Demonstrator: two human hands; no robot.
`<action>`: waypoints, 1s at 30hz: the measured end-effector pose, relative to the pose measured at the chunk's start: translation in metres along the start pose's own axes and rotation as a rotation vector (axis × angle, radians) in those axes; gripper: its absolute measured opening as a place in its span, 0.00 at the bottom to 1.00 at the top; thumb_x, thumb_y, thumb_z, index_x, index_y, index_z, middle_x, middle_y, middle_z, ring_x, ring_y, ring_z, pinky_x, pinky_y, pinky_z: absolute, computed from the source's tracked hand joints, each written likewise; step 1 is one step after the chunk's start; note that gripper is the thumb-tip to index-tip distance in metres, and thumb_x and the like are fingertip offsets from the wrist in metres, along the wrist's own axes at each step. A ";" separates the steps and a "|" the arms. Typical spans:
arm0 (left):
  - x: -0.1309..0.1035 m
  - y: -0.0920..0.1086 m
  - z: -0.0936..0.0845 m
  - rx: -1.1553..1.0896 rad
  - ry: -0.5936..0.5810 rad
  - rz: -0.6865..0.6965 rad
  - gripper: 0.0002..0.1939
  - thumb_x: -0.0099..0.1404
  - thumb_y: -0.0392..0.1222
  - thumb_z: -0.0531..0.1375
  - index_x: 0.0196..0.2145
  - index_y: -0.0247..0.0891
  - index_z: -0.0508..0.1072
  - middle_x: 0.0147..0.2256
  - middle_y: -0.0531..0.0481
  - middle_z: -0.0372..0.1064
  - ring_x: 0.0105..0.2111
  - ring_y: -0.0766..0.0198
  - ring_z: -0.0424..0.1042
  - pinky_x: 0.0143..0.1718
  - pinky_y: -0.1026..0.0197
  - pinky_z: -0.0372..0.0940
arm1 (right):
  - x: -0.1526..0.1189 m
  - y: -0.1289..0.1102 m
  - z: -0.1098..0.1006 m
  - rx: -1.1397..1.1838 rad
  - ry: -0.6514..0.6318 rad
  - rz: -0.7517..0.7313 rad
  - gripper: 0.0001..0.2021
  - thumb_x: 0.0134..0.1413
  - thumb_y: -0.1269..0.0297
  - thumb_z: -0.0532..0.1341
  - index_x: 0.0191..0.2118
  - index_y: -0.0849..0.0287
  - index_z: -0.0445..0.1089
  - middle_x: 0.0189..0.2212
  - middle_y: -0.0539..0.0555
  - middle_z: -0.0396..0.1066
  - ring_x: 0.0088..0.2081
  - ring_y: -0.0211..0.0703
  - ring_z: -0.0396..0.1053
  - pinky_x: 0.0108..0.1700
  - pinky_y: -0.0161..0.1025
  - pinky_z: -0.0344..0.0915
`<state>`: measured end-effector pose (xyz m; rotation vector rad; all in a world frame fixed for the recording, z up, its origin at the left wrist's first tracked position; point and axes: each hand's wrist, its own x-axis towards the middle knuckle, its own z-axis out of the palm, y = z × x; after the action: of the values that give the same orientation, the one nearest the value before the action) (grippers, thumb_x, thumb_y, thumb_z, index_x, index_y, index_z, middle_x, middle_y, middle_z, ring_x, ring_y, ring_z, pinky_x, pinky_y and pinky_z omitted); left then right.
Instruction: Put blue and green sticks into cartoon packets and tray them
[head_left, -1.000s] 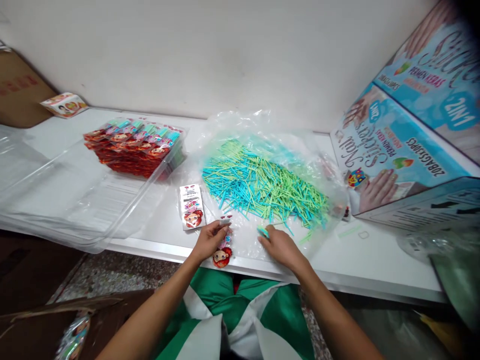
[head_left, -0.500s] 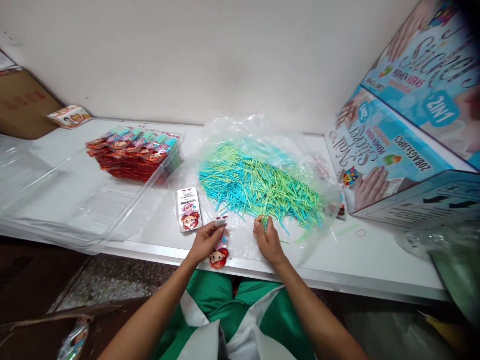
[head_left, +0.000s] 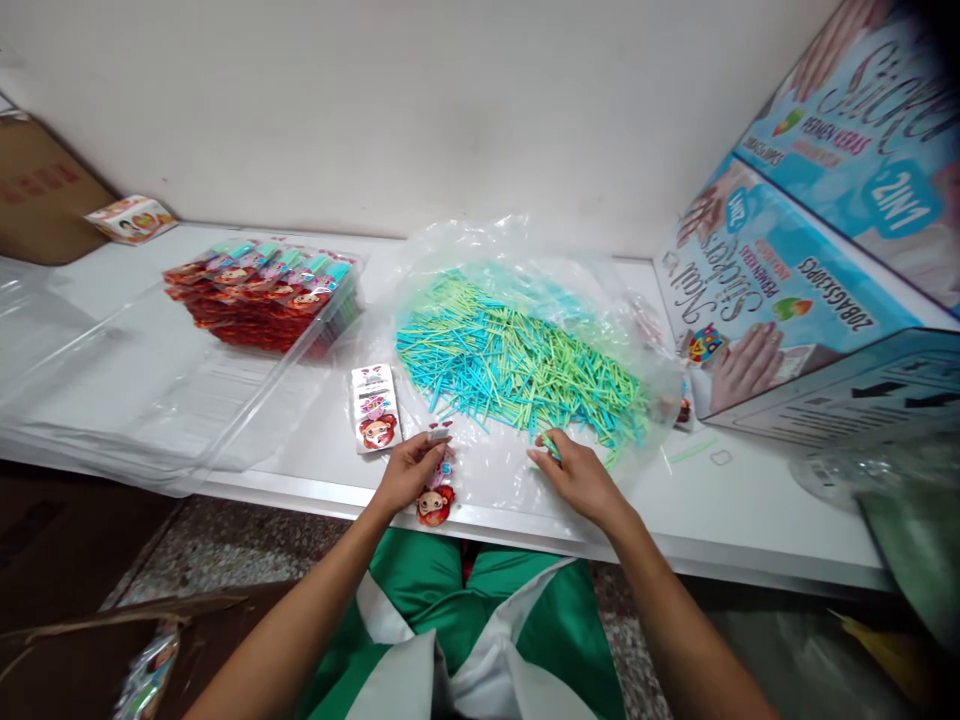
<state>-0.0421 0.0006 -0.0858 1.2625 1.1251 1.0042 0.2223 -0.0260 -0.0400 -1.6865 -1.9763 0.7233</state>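
Observation:
Between the thumb and fingers of my left hand [head_left: 409, 470] is a printed card [head_left: 435, 503] with a red-haired cartoon face, held over the front of the table. My right hand [head_left: 577, 475] is closed around a few short green sticks [head_left: 551, 447], just in front of the pile. That pile of thin blue and green sticks [head_left: 517, 360] lies on a clear plastic bag [head_left: 517, 235]. Left of the pile rests a small stack of the same cards [head_left: 375, 408], lying face up.
A clear plastic tray [head_left: 247, 420] stands to the left, with rows of filled red-haired packs [head_left: 255, 300] in it. Large blue printed boxes [head_left: 795, 290] rise on the right. A brown carton [head_left: 49, 195] and a small orange-white box [head_left: 133, 218] sit far left.
My right hand has moved to the right and turned, the green sticks still in its fingers. My left hand keeps hold of the card in nearly the same place. The view has shifted slightly.

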 end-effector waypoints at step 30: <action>-0.001 -0.002 0.001 0.002 0.010 0.016 0.16 0.57 0.45 0.58 0.41 0.33 0.72 0.33 0.46 0.73 0.34 0.62 0.70 0.37 0.61 0.63 | 0.001 -0.010 0.040 0.557 0.317 0.066 0.11 0.55 0.55 0.53 0.32 0.58 0.62 0.25 0.48 0.60 0.28 0.36 0.58 0.33 0.33 0.58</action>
<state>-0.0410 -0.0007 -0.0878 1.2714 1.1257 1.0218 0.1896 -0.0304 -0.0640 -1.4206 -1.3483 0.8681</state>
